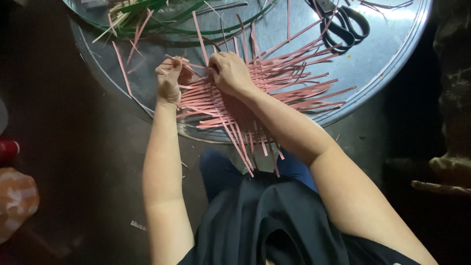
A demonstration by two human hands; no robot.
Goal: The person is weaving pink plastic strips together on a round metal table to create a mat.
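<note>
Mid-weave: pink strip mat (265, 93) lies at the round metal tray's (392, 54) near edge, a loose strip end pinched by left hand (169, 81), right hand (230, 73) curled pressing the crossings; strip likely to be tucked under next.

No labels, signs or screens show, only what may be an orange-and-white bag (17, 201) at the left edge.

Dim home craft corner, round metal tray (382, 64), scissors (343, 22), dark floor (88, 162)
</note>
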